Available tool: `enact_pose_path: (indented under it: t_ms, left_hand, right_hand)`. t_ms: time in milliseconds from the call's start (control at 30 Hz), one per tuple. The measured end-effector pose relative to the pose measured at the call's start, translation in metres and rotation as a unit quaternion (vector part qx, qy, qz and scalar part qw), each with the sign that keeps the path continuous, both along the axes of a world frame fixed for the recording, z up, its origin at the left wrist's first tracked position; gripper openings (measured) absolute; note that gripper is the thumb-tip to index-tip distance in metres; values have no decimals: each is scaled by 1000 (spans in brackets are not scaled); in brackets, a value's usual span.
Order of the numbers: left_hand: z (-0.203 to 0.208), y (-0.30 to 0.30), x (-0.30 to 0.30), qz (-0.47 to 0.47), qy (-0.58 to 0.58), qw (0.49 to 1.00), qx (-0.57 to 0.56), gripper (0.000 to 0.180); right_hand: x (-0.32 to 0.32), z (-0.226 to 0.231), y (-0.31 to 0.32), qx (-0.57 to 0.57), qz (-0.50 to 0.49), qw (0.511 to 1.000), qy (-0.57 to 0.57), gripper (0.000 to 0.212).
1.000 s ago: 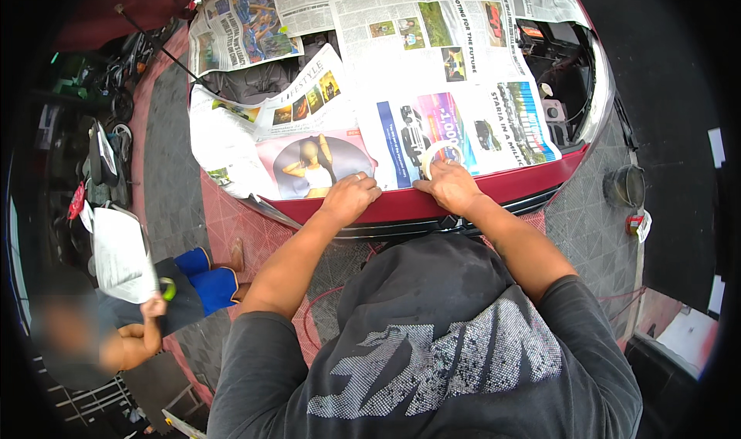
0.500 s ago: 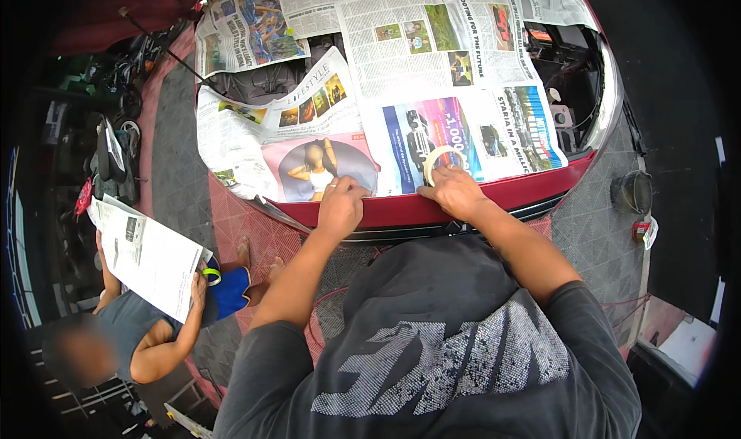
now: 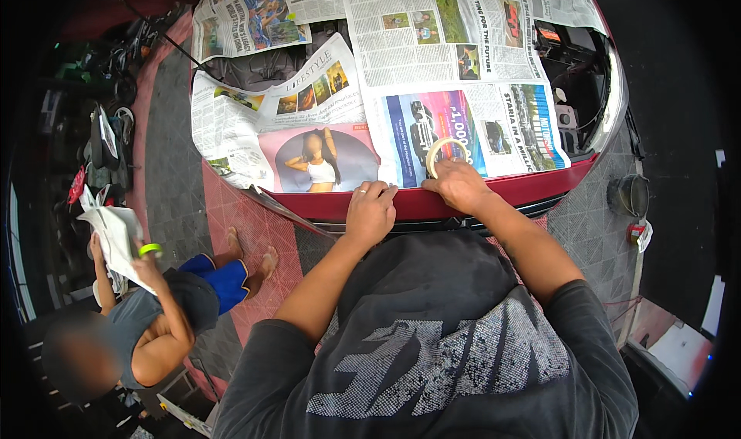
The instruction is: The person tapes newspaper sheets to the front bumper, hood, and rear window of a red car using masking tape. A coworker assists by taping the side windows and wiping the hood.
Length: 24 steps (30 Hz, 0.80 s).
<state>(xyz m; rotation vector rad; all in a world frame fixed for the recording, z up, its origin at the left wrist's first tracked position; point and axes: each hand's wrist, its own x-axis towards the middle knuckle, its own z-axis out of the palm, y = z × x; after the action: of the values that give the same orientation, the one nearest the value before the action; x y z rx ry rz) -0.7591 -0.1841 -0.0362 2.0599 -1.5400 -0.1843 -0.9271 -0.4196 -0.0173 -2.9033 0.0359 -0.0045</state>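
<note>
My right hand (image 3: 461, 186) is closed around the lower rim of a roll of masking tape (image 3: 432, 158), which stands tilted over a newspaper sheet (image 3: 401, 142). My left hand (image 3: 370, 214) lies at the front edge of the paper, its fingertips pressing where two sheets meet. Nothing shows in it. Under both hands runs the red painted front edge (image 3: 517, 186) of a car's engine bay. A second newspaper sheet (image 3: 231, 142) spreads to the left, its upper edge lifted. Any strip of tape between my hands is too small to make out.
Uncovered engine parts (image 3: 567, 119) show at the right. A person (image 3: 154, 315) stands at the left, holding crumpled paper (image 3: 116, 242) and a yellow-green tape roll (image 3: 151, 250). A dark bucket (image 3: 629, 197) stands on the floor at the right. A thin rod (image 3: 166, 45) rises at the far left.
My left hand has slid right along the front edge, closer to my right hand. The right hand and tape roll have shifted slightly. The other person's flat paper is now bent and crumpled.
</note>
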Motion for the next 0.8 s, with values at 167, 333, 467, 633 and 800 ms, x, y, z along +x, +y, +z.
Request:
enact_pose_path:
  t_ms: [167,333,467,633,800]
  left_hand:
    - [1,-3,-2,9,-12,1000,7,34]
    - [0,-4,-5,8,-33,998,51,37]
    - [5,-8,-10,11,-56,995,85,40]
    - [7,-9,-18,25,-72,993,91,42]
    - [4,-9,-17,28,-87,992,84,41]
  right_hand:
    - [3,2,-2,-11,18,1000,6,20]
    - [6,6,-2,-24,31,999,12,21]
    - [10,7,-6,-32,50,998,26,22]
    - [9,9,-20,-38,65,996,51,29]
    - [-18,11,-46,-37,46,998,27,39]
